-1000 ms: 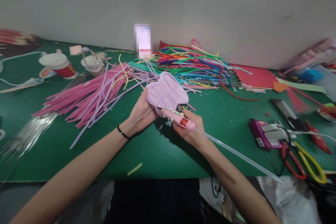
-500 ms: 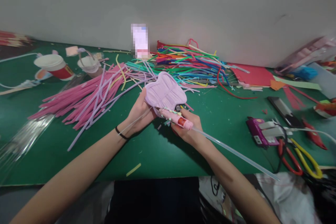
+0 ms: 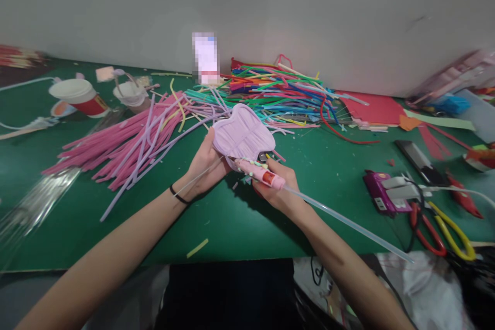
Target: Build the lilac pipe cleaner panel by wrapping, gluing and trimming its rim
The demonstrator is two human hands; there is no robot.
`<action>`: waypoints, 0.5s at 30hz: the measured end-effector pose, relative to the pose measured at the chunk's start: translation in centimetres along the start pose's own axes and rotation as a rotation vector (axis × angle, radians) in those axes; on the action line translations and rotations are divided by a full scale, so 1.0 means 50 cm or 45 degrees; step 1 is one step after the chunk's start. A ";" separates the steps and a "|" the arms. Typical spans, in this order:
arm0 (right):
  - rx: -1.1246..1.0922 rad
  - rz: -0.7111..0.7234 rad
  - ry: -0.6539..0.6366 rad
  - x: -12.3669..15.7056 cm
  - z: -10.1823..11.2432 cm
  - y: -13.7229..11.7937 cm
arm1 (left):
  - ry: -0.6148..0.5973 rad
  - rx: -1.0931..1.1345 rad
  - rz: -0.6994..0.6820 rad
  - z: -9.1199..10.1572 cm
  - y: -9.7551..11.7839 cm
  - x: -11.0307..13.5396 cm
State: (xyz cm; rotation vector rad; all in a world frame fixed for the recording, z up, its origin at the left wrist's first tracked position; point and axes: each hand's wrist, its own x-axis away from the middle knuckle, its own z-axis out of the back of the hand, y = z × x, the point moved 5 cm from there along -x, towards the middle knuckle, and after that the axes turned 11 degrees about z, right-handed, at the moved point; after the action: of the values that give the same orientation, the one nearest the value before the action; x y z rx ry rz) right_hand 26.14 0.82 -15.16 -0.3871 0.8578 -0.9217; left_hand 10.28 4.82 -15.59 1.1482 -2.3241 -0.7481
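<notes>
My left hand (image 3: 207, 165) is closed on the lower left edge of a lilac lobed piece (image 3: 243, 134), made of fuzzy pipe cleaners laid side by side. A thin clear strand (image 3: 195, 181) runs from near that piece across my left wrist. In my right hand (image 3: 280, 185) is a pink glue gun (image 3: 263, 172), its nozzle end close under the piece's lower edge. Whether the nozzle touches it is hidden. A long clear glue stick (image 3: 348, 223) sticks out of the gun's back end, over my right forearm.
Pink and lilac pipe cleaners (image 3: 124, 144) lie to the left, a multicoloured pile (image 3: 278, 90) behind. Left stand a paper cup (image 3: 79, 95) and a smaller cup (image 3: 131, 95). Right are a purple power adapter (image 3: 381, 193), a dark phone-like slab (image 3: 419, 162) and red and yellow handles (image 3: 452, 229).
Both hands keep their hold on the lilac piece and the glue gun, almost in the same place. The view has shifted very slightly.
</notes>
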 end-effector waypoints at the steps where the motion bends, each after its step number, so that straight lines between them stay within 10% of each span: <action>1: 0.003 0.001 -0.002 0.001 0.000 0.000 | 0.005 0.006 -0.010 -0.001 0.001 0.000; 15: 0.032 0.053 0.005 0.006 0.005 -0.003 | 0.099 0.155 0.029 0.004 0.009 -0.001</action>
State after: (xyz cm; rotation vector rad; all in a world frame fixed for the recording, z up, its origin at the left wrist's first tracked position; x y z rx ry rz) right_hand 26.35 0.51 -15.06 -0.3445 0.8540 -0.8941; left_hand 9.95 5.15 -15.45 1.1782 -2.3405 -0.5498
